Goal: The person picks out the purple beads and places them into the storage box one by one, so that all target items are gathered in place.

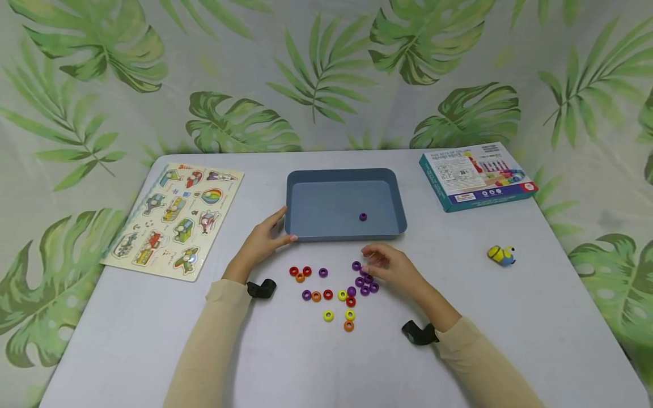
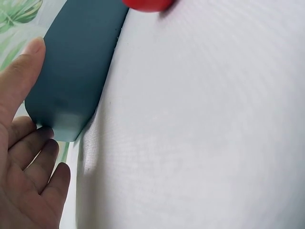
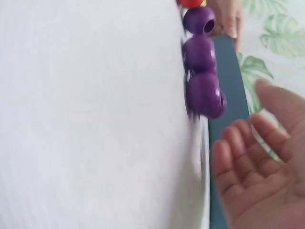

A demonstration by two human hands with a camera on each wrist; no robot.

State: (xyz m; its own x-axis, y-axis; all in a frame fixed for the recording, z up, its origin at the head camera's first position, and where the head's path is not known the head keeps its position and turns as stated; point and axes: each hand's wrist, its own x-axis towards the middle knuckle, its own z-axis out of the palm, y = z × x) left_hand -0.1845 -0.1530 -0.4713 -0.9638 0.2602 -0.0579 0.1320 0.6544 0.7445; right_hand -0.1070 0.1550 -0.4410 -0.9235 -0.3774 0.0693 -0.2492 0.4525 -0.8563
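Observation:
The blue-grey tray (image 1: 347, 237) stands on the table with one purple bead (image 1: 363, 216) inside it. At its near left corner, my left hand (image 1: 261, 241) holds it, thumb along the front wall and fingers by the left side. In the left wrist view the thumb (image 2: 28, 71) lies against the tray wall (image 2: 78, 62). My right hand (image 1: 390, 265) hovers beside a cluster of purple beads (image 1: 374, 287), just in front of the tray. Its fingers (image 3: 224, 160) are loosely bent, apart from the purple beads (image 3: 202, 93), with nothing between them in the right wrist view.
Red beads (image 1: 328, 294), orange beads (image 1: 316, 296) and yellow beads (image 1: 329, 315) lie scattered left of the purple cluster. A picture puzzle board (image 1: 176, 221) lies at the left. At the right are a printed box (image 1: 479, 174) and a small yellow-and-blue toy figure (image 1: 502, 255).

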